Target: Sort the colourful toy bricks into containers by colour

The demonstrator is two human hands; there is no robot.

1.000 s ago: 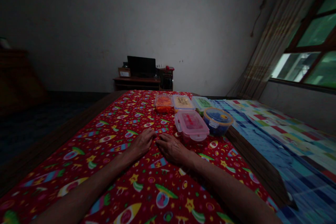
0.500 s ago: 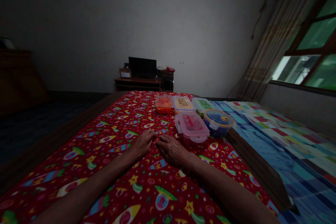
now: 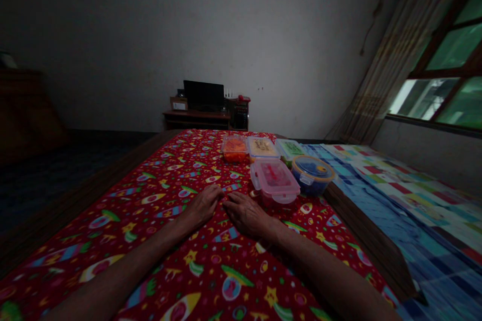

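Note:
My left hand [image 3: 205, 204] rests on the red patterned tablecloth [image 3: 158, 200], its fingers loosely bent and holding nothing. Close beside it, a small gap away, my right hand [image 3: 246, 214] lies palm down with fingers stretched out and nothing in them. Nearest to my right hand is a pink-lidded food container [image 3: 275, 180], just beyond it. To its right stands a round blue container [image 3: 312, 174] with a yellow-rimmed lid. Behind are a clear container with orange contents [image 3: 235, 149], a clear-lidded container with pale contents [image 3: 262, 148] and a green-labelled container [image 3: 289, 149].
A bed with a blue plaid and patchwork cover [image 3: 391, 195] adjoins the table's right side. Against the far wall, a low desk [image 3: 198, 116] holds a black monitor [image 3: 204, 95] and a cardboard box [image 3: 178, 104]. A curtain [image 3: 384, 75] hangs beside the window [image 3: 444, 75].

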